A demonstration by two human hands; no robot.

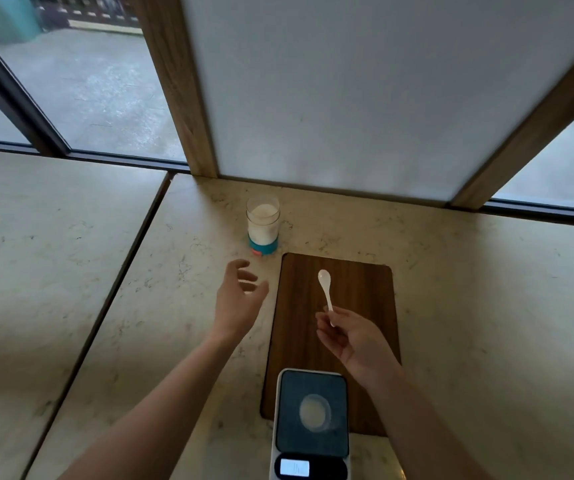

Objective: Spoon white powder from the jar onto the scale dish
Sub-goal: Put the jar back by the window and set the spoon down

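Observation:
A clear glass jar (263, 223) of white powder stands open on a teal base at the back of the counter. My left hand (238, 299) hovers open a little in front of and below the jar, fingers spread, touching nothing. My right hand (351, 336) pinches the handle of a small white spoon (325, 287), whose bowl points away from me and looks empty. Close to me sits a white kitchen scale (311, 427) with a dark platform and a lit display. On the platform rests a small round clear dish (315, 412) with a pale patch inside.
A dark wooden board (358, 306) lies under the spoon and the scale's far end. The marble counter (174, 306) has a dark seam to the left. A wood-framed white panel (347, 98) and windows rise behind the jar.

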